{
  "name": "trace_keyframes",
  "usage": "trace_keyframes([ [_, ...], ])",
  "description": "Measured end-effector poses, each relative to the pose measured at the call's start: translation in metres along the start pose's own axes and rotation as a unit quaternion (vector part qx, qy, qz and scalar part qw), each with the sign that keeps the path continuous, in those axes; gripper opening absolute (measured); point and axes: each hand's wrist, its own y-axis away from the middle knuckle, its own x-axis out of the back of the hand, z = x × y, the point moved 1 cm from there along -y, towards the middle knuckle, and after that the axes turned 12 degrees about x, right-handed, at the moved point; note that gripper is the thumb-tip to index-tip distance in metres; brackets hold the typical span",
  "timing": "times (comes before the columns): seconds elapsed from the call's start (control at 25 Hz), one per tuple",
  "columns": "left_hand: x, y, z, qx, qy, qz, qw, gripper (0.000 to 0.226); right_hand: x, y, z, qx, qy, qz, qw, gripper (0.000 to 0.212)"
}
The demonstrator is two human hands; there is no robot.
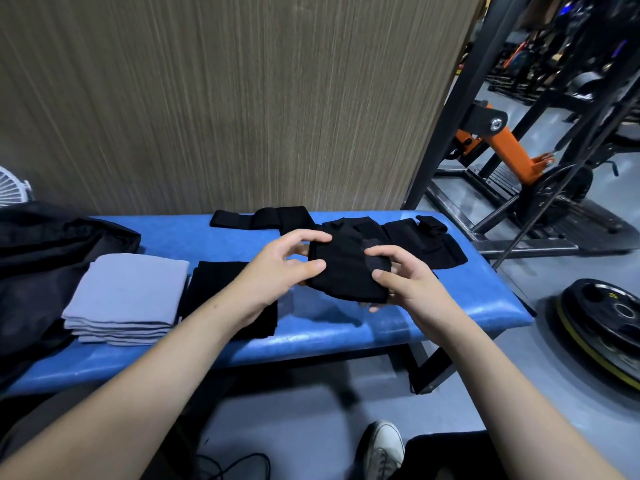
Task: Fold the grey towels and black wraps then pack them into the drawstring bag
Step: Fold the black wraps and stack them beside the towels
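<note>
Hands are gripping one folded wrap (341, 271) above the bench (450, 299). Left hand (280, 268) is pinching its left edge between thumb and curled fingers; right hand (401, 278) is clasping its right side, thumb on top and fingers beneath. Folded towels (124, 299) are lying stacked at the bench's left, a folded wrap pile (214, 282) just beside them. Unfolded wraps (408, 237) are lying along the far edge. Bag (45, 251) is resting at far left.
</note>
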Motion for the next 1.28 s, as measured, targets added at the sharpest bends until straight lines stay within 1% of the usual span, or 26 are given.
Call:
trace_keyframes([
  [0.08,0.015,0.005,-0.003,0.008,-0.016,0.034,0.999,0.031,-0.011,-0.005,0.003,-0.006,0.036,-0.011,0.999,0.028],
  [0.36,0.078,0.027,-0.016,0.030,-0.100,0.145,0.984,0.031,-0.077,-0.027,0.014,-0.003,0.046,-0.068,0.997,0.023],
  [0.48,0.102,0.035,-0.028,0.031,-0.146,0.172,0.974,0.032,-0.108,-0.034,0.017,0.003,0.081,-0.090,0.993,0.024],
  [0.64,0.120,0.047,-0.044,0.037,-0.191,0.165,0.967,0.035,-0.129,-0.034,0.027,0.006,0.164,-0.123,0.979,0.026],
  [0.68,0.122,0.048,-0.047,0.039,-0.215,0.171,0.961,0.035,-0.131,-0.034,0.031,0.017,0.206,-0.131,0.970,0.027],
  [0.76,0.122,0.048,-0.050,0.040,-0.268,0.192,0.943,0.032,-0.134,-0.035,0.035,0.050,0.308,-0.154,0.938,0.030],
  [0.8,0.120,0.048,-0.049,0.038,-0.285,0.199,0.937,0.031,-0.136,-0.035,0.035,0.059,0.342,-0.165,0.923,0.032],
  [0.84,0.119,0.048,-0.048,0.035,-0.293,0.202,0.934,0.031,-0.136,-0.036,0.036,0.060,0.353,-0.171,0.918,0.032],
  [0.88,0.119,0.048,-0.048,0.031,-0.295,0.204,0.933,0.032,-0.136,-0.037,0.036,0.059,0.347,-0.171,0.920,0.032],
  [1.04,0.125,0.048,-0.048,0.033,-0.289,0.211,0.933,0.034,-0.133,-0.041,0.038,0.059,0.305,-0.138,0.940,0.031],
  [1.08,0.125,0.048,-0.049,0.038,-0.294,0.208,0.932,0.035,-0.133,-0.042,0.040,0.055,0.306,-0.144,0.940,0.031],
  [1.16,0.126,0.048,-0.052,0.050,-0.312,0.195,0.929,0.038,-0.133,-0.041,0.042,0.043,0.330,-0.181,0.925,0.032],
  [1.2,0.126,0.048,-0.054,0.052,-0.328,0.189,0.924,0.038,-0.133,-0.040,0.043,0.038,0.341,-0.197,0.918,0.032],
  [1.28,0.128,0.048,-0.056,0.051,-0.368,0.189,0.909,0.038,-0.132,-0.041,0.044,0.034,0.343,-0.205,0.916,0.032],
])
